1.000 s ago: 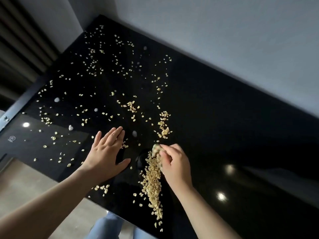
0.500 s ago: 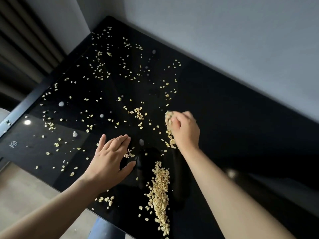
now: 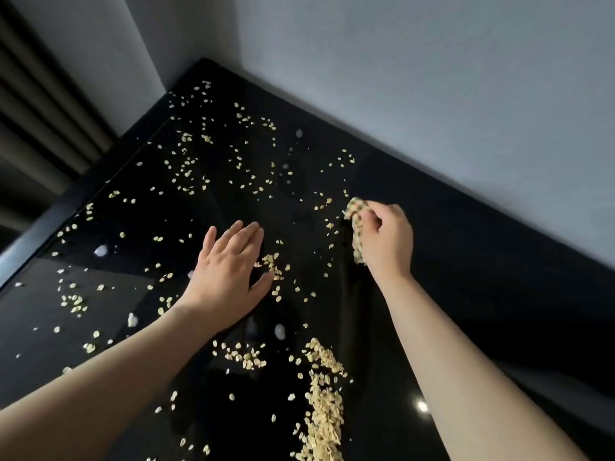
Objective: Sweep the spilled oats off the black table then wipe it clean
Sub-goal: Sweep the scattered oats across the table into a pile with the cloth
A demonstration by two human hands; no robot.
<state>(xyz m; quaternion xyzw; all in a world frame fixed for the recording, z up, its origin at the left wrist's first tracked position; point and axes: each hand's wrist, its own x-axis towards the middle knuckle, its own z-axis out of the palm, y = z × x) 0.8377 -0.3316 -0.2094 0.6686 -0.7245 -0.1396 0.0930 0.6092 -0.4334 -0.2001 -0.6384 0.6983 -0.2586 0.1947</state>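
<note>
Head view: two hands on the oat-strewn black table (image 3: pixel 466 261)

Head camera looks down on the glossy tabletop, set against a pale wall (image 3: pixel 432 94). Loose oats (image 3: pixel 186 174) lie scattered over its far and left parts, and a dense ridge of oats (image 3: pixel 324 417) sits near the front edge between the forearms. The left hand (image 3: pixel 229 267) lies palm down, fingers straight, flat on the surface. The right hand (image 3: pixel 386 241) has its fingers curled, with oats banked along its side. I cannot tell whether it grips any. Small white blobs (image 3: pixel 101 250) dot the table.
</note>
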